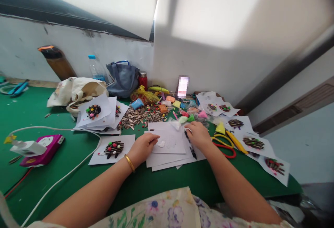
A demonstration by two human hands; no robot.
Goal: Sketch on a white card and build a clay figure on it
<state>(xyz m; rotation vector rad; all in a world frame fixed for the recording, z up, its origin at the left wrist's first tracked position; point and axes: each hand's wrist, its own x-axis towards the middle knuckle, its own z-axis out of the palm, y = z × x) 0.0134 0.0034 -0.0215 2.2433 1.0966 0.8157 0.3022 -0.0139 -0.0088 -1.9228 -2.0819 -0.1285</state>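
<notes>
A sheet of white paper (172, 147) lies on a small stack in front of me, with a flattened lump of white clay (161, 144) on its left part. My left hand (143, 147), wearing a gold bangle, rests at the sheet's left edge; its fingers are curled together, and what they may hold is hidden. To the right of the sheet, my right hand (197, 135) pinches a small bit of white clay at its fingertips. A black pen (192, 148) lies just below that hand. Beyond the sheet is a small bag of white clay (175, 124).
Sunflower seeds (138, 116) and coloured clay packs (163, 108) spread behind the paper. Scissors (224, 145) and a yellow cutter (237, 142) lie right. Seed-decorated cards (112, 150) flank both sides. A white cable (65, 175) crosses the left side. A phone (183, 86) stands against the wall.
</notes>
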